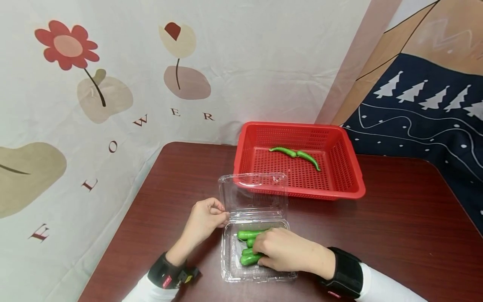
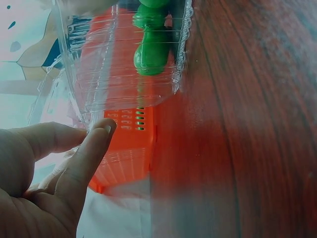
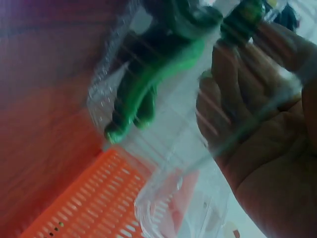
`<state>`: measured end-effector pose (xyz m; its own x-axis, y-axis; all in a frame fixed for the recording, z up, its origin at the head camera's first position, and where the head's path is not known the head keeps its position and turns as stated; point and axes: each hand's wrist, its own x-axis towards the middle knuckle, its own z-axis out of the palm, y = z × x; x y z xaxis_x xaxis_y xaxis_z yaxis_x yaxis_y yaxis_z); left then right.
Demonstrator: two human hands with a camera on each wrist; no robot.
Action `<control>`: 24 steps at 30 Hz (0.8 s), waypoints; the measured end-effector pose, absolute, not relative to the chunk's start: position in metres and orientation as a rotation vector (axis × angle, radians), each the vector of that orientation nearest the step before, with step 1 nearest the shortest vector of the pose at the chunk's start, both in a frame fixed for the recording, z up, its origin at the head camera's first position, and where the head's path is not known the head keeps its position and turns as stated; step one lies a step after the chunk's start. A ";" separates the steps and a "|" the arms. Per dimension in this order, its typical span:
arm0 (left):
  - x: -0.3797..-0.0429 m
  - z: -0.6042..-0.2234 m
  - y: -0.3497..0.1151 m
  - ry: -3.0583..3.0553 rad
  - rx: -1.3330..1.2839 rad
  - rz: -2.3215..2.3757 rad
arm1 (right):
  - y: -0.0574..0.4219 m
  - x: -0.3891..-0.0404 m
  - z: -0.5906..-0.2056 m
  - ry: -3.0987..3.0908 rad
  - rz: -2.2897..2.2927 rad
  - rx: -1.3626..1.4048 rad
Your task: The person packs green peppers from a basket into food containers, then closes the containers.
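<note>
The left hand pinches the box by its hinge; the right hand pinches a pepper; basket beyond.

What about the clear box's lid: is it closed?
No, the head view shows the lid open beyond the base, with green peppers uncovered inside.

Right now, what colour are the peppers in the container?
The peppers are green, seen best in the head view.
</note>
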<state>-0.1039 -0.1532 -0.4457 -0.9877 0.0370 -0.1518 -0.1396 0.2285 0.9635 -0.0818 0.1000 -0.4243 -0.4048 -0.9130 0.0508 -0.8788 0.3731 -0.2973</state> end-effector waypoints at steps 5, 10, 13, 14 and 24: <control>-0.103 -0.445 -0.153 2.360 -0.083 1.863 | 0.099 -0.079 -0.429 2.490 -0.410 -1.661; -0.104 -0.445 -0.153 2.358 -0.079 1.862 | 0.099 -0.078 -0.430 2.495 -0.393 -1.641; -0.103 -0.445 -0.153 2.350 -0.078 1.867 | 0.099 -0.078 -0.432 2.498 -0.377 -1.640; -0.103 -0.445 -0.153 2.349 -0.077 1.869 | 0.099 -0.078 -0.432 2.498 -0.373 -1.642; -0.103 -0.445 -0.153 2.360 -0.075 1.857 | 0.100 -0.077 -0.435 2.520 -0.339 -1.658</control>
